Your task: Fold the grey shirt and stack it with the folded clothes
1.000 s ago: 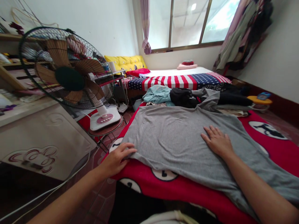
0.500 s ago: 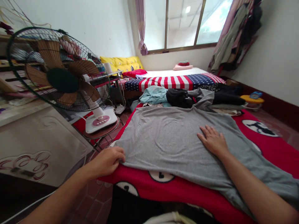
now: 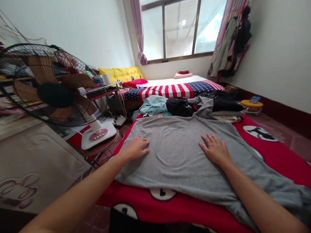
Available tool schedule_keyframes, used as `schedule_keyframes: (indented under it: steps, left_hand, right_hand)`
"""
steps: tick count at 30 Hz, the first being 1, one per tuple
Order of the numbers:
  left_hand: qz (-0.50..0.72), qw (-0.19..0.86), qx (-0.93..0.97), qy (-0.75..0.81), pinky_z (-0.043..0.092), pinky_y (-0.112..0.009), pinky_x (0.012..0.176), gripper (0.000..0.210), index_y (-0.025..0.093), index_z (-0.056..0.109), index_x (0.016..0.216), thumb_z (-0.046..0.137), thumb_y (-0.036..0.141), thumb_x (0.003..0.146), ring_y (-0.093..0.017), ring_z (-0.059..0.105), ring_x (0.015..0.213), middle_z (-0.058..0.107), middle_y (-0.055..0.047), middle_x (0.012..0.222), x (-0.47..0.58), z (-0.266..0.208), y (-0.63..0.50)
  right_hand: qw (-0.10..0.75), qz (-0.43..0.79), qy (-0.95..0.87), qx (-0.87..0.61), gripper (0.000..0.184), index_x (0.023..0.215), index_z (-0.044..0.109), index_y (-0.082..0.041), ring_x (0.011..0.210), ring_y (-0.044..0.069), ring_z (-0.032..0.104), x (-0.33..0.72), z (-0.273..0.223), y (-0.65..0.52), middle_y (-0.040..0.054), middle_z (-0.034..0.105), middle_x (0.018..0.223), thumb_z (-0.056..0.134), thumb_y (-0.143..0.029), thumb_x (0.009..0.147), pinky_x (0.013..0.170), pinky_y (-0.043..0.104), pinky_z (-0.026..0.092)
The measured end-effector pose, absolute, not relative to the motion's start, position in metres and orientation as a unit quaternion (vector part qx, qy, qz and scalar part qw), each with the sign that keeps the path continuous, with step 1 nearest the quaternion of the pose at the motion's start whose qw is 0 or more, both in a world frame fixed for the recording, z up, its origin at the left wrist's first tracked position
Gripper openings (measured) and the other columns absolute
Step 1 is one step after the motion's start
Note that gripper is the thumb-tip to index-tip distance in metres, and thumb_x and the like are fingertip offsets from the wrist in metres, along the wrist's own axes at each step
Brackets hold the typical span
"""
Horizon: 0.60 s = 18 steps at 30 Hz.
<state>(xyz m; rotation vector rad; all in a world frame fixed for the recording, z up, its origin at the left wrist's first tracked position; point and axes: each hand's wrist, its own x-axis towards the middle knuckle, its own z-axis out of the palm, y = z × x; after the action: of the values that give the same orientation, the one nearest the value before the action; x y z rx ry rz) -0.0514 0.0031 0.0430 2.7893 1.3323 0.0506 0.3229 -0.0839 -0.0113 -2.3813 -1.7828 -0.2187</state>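
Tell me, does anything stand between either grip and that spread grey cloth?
Nothing visible does: the right grip lies spread on the grey cloth, and the left grip is over its left part, though whether it touches is unclear.

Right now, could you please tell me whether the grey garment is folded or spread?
Spread: the grey garment lies broad and mostly flat over the red cloth, its wide surface showing between the left hand and right hand.
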Motion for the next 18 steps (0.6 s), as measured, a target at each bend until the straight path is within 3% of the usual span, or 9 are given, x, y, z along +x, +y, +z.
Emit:
schedule_keyframes:
  steps: [3,6,8,13,18]
  left_hand:
    - [0.056,0.006,0.885,0.462,0.034,-0.032,0.108,0.043,0.024,0.06,0.125,0.048,0.042,0.088,-0.021,0.051,0.125,0.057,-0.006,0.135,-0.036,0.052,0.034]
    - [0.083,-0.013,0.853,0.515,0.029,-0.037,0.112,0.062,0.014,0.034,0.146,0.037,0.047,0.093,-0.024,0.034,0.139,0.035,-0.014,0.152,-0.025,0.044,0.068]
    - [0.081,-0.012,0.836,0.543,0.026,-0.042,0.112,0.068,0.013,0.026,0.149,0.034,0.051,0.093,-0.027,0.026,0.143,0.028,-0.016,0.155,-0.024,0.031,0.089]
    - [0.065,-0.002,0.803,0.592,0.022,-0.051,0.113,0.073,0.02,0.018,0.151,0.026,0.061,0.092,-0.032,0.016,0.145,0.016,-0.014,0.158,-0.028,0.011,0.132]
    - [0.038,-0.001,0.78,0.625,0.022,-0.058,0.11,0.072,0.024,0.024,0.15,0.02,0.064,0.09,-0.036,0.016,0.144,0.016,-0.013,0.158,-0.026,0.015,0.153]
  right_hand:
    - [0.084,-0.078,-0.596,-0.795,0.057,0.143,0.04,-0.025,0.142,0.027,0.026,0.323,-0.013,-0.084,0.0062,0.032,0.154,0.024,-0.05,0.095,0.108,0.057,0.028]
    - [0.086,-0.084,-0.599,-0.792,0.056,0.143,0.041,-0.024,0.141,0.027,0.027,0.324,-0.015,-0.084,0.0062,0.033,0.154,0.026,-0.049,0.094,0.108,0.056,0.028]
    - [0.087,-0.088,-0.599,-0.791,0.056,0.142,0.041,-0.024,0.141,0.028,0.027,0.325,-0.017,-0.084,0.0062,0.033,0.153,0.026,-0.049,0.094,0.108,0.056,0.028]
    - [0.085,-0.092,-0.599,-0.791,0.056,0.142,0.042,-0.025,0.141,0.028,0.028,0.326,-0.019,-0.083,0.0058,0.033,0.153,0.027,-0.049,0.094,0.108,0.056,0.028]
    - [0.085,-0.09,-0.6,-0.791,0.055,0.143,0.041,-0.026,0.141,0.028,0.027,0.324,-0.016,-0.084,0.006,0.033,0.153,0.028,-0.048,0.094,0.108,0.057,0.026]
